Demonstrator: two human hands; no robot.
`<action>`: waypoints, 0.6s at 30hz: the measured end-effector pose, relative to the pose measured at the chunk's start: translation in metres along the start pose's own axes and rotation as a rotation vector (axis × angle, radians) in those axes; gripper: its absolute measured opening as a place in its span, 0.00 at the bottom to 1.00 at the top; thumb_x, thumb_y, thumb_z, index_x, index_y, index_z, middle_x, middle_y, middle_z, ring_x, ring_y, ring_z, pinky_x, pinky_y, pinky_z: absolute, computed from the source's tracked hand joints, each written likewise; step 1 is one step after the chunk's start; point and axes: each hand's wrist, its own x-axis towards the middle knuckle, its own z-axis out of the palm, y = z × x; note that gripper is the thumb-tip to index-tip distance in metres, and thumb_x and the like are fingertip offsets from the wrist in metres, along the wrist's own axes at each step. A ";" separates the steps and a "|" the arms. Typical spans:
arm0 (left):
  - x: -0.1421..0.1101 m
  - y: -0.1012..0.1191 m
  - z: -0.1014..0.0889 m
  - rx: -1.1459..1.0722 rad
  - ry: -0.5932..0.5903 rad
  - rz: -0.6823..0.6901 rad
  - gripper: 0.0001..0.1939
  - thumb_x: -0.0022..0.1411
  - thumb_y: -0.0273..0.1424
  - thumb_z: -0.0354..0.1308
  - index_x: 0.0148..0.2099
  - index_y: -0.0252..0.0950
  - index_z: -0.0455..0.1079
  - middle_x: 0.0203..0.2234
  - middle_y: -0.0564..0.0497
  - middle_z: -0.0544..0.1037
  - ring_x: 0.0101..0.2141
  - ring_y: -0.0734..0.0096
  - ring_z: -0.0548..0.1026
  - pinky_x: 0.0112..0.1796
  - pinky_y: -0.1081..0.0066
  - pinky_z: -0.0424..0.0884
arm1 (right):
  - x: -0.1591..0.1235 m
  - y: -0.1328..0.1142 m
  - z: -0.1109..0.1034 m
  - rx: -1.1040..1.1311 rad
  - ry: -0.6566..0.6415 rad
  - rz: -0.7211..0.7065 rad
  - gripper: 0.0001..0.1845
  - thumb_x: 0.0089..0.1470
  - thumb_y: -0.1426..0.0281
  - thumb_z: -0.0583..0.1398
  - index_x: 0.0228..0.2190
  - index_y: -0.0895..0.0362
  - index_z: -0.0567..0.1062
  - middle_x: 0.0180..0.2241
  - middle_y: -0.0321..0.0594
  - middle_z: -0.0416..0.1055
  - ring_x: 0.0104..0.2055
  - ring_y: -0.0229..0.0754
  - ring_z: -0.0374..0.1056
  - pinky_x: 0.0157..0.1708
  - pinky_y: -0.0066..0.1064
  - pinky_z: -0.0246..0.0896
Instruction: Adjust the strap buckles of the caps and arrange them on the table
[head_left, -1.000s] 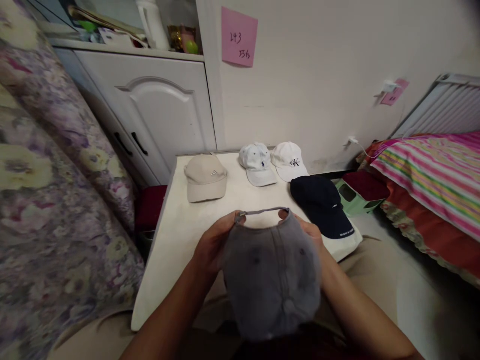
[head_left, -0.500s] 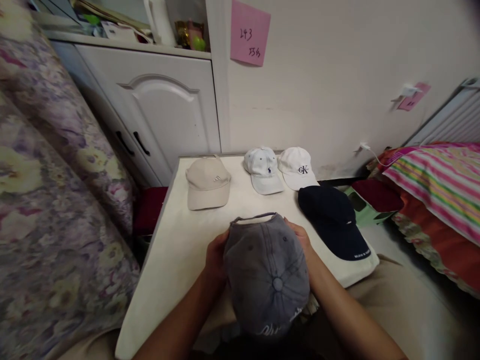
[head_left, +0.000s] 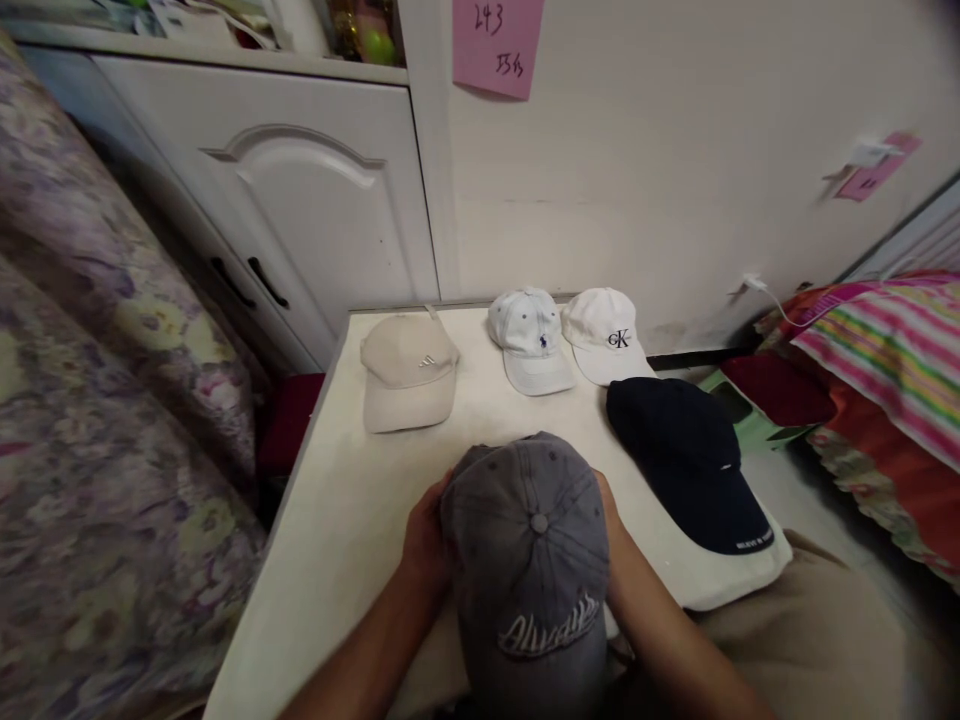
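Observation:
A grey baseball cap (head_left: pixel 536 540) with white stitched lettering is held between my two hands over the table's near side, its brim toward me. My left hand (head_left: pixel 427 530) grips its left side, and my right hand (head_left: pixel 611 525) grips the right side; the cap hides most of the fingers. Farther back on the table lie a beige cap (head_left: pixel 410 375) at the left, a pale blue cap (head_left: pixel 531 342) in the middle and a white cap (head_left: pixel 609 335) beside it. A navy cap (head_left: pixel 686 460) lies to the right of my right hand.
The caps are on a cream-topped table (head_left: pixel 330 540) against the wall. A white cabinet (head_left: pixel 315 200) stands behind at the left, next to a floral curtain (head_left: pixel 112 450). At the right are a green stool (head_left: pixel 772 425) with a dark red top and a bed with a striped cover (head_left: pixel 892 350).
The grey cap has tilted in my hands, so its crown and front lettering now face up and its rear strap opening has gone from sight. My head view has dipped slightly.

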 end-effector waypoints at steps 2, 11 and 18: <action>0.001 0.002 -0.003 0.011 0.022 -0.003 0.09 0.58 0.27 0.60 0.38 0.33 0.81 0.30 0.48 0.85 0.49 0.52 0.78 0.54 0.62 0.71 | 0.002 -0.003 -0.002 0.014 0.001 0.010 0.05 0.51 0.68 0.62 0.30 0.54 0.79 0.28 0.36 0.80 0.39 0.48 0.75 0.50 0.44 0.69; -0.002 0.008 -0.009 0.052 0.091 0.025 0.11 0.62 0.24 0.57 0.43 0.39 0.78 0.37 0.52 0.85 0.53 0.61 0.76 0.57 0.68 0.68 | -0.003 -0.010 -0.014 0.073 -0.029 0.146 0.10 0.51 0.65 0.64 0.34 0.58 0.79 0.30 0.40 0.81 0.43 0.50 0.77 0.51 0.45 0.68; -0.002 0.008 0.007 0.033 0.055 -0.109 0.18 0.69 0.32 0.48 0.39 0.30 0.78 0.30 0.46 0.85 0.43 0.52 0.82 0.49 0.58 0.75 | -0.002 -0.006 -0.008 0.019 -0.073 0.194 0.07 0.46 0.69 0.64 0.31 0.58 0.78 0.32 0.42 0.81 0.44 0.51 0.76 0.47 0.42 0.71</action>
